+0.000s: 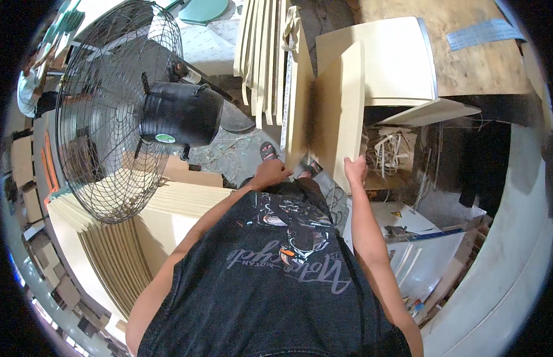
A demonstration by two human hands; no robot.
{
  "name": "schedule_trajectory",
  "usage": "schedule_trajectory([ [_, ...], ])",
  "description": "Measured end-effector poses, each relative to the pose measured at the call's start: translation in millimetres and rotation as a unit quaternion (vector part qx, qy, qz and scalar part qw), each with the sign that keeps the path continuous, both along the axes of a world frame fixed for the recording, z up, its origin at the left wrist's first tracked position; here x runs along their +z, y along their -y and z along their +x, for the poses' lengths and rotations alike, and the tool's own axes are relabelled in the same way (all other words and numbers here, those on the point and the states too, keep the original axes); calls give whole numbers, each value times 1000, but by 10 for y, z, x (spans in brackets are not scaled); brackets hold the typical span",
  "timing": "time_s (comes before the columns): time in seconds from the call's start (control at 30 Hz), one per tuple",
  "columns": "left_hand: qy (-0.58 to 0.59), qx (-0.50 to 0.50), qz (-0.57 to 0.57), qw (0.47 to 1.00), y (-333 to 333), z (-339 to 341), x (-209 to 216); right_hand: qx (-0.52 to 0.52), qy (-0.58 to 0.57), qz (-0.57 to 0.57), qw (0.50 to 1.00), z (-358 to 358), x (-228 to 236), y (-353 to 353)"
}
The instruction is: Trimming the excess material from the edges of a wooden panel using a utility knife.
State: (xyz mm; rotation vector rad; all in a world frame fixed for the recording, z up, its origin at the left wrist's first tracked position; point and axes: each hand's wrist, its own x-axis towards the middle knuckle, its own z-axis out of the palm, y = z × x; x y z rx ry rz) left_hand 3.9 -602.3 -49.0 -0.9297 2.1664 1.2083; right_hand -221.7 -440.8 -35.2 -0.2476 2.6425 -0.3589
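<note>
My right hand (355, 170) is closed on the near end of a tall cream board (341, 113), thumb over its edge. The board stands on edge, tilted slightly. My left hand (272, 174) is in front of my body, fingers pointing right and holding nothing that I can see. It is just short of the near end of another upright cream board (298, 101), apart from it as far as I can tell. Left of that board, several more cream boards (258, 59) stand side by side on edge.
A large black caged fan (181, 113) stands at the left, above a stack of cream boards (113, 253). At the right are a curved cream panel (377, 59), a plywood surface (478, 65), a box of scraps (392, 149) and a white cabinet (407, 262). Another person (30, 92) is far left.
</note>
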Motion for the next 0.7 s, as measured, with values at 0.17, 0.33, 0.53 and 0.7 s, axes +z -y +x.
schedule_trajectory([
  [0.17,-37,15,-25,999,-47,87,-136,-21,-1,-1,1000,4,-43,63],
  [0.33,-13,-7,9,1000,9,37,31,-47,8,-23,999,-15,27,23],
  [0.53,23,-25,-41,999,7,-19,83,-50,-23,-19,998,-61,-85,-27],
  [0.7,16,-49,-24,998,73,-29,55,-33,-39,-51,997,33,-46,45],
])
